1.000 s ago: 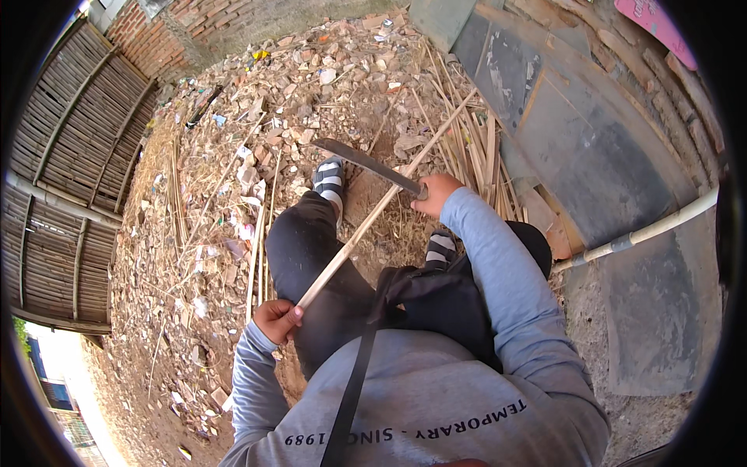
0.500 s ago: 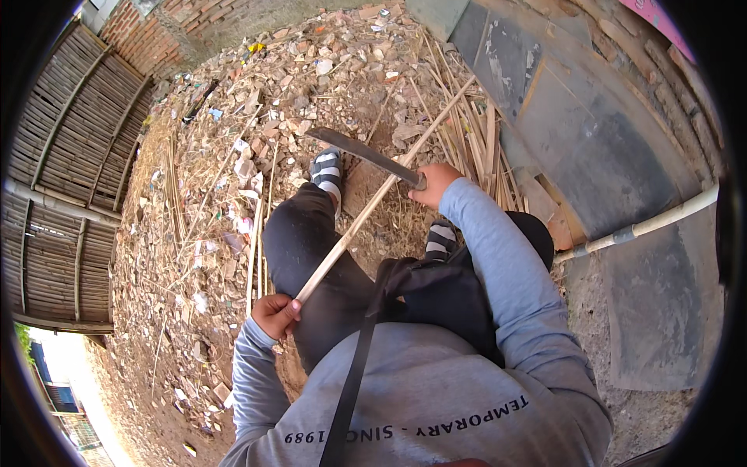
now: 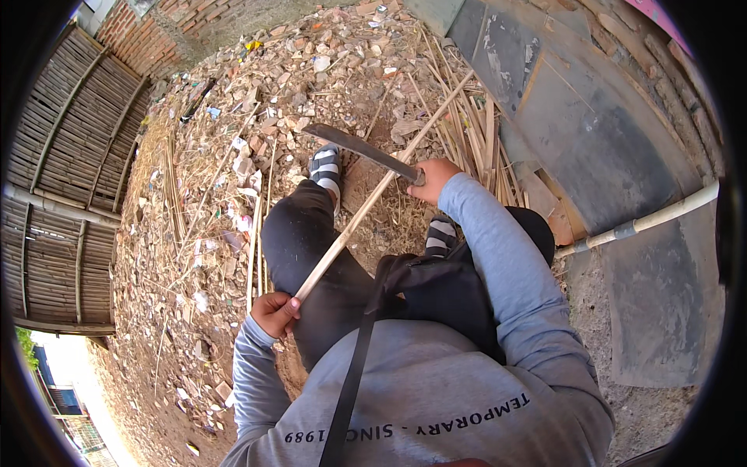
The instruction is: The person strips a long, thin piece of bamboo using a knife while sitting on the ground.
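Observation:
My left hand (image 3: 275,313) is closed round the near end of a long pale bamboo strip (image 3: 354,223), beside my left knee. The strip slants away to the upper right across my thigh. In my right hand (image 3: 437,181) is the handle of a machete (image 3: 362,148). Its dark, curved blade points left and lies across the strip, just left of the right hand. Where blade and strip cross, I cannot tell how deep the contact is. The fingers of my right hand partly hide the handle.
Several split bamboo strips (image 3: 476,136) lie in a pile at the far right, and others (image 3: 255,241) left of my knee. Rubble (image 3: 210,272) covers the ground. Dark panels (image 3: 576,148) and a pole (image 3: 646,223) border the right, a bamboo fence (image 3: 70,124) the left.
Almost nothing differs. The machete's blade has tipped down very slightly toward my left foot, and both hands keep their hold in nearly the same places.

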`<move>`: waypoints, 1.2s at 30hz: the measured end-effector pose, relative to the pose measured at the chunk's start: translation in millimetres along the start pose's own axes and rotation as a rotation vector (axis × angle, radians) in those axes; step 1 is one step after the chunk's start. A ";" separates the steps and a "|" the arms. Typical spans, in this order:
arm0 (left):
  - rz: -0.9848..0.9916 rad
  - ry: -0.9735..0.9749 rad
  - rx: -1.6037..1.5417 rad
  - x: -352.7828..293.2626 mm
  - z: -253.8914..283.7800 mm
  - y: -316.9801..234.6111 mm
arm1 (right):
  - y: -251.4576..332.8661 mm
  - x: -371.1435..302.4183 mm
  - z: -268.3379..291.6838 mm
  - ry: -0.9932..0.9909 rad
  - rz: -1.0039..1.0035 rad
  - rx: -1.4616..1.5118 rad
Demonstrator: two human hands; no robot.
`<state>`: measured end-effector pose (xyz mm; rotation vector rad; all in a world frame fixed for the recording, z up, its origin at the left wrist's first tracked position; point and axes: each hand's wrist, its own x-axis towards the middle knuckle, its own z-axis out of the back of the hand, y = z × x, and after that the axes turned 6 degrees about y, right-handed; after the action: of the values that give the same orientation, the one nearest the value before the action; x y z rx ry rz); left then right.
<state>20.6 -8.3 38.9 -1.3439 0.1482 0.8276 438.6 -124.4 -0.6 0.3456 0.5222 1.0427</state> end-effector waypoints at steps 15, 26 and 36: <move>0.006 0.004 -0.023 0.2 0.0 -0.3 | 18.0 -11.1 20.6 0.059 -0.040 -0.079; -0.018 0.024 -0.017 0.0 1.9 -0.4 | 21.4 -18.0 28.2 0.026 0.019 -0.129; -0.018 0.027 -0.015 1.2 5.5 4.0 | 29.8 -29.2 37.0 0.102 -0.009 -0.120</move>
<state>17.1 -2.9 36.5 -1.3691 0.1516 0.7967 426.1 -137.3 52.2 0.1845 0.5490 1.0822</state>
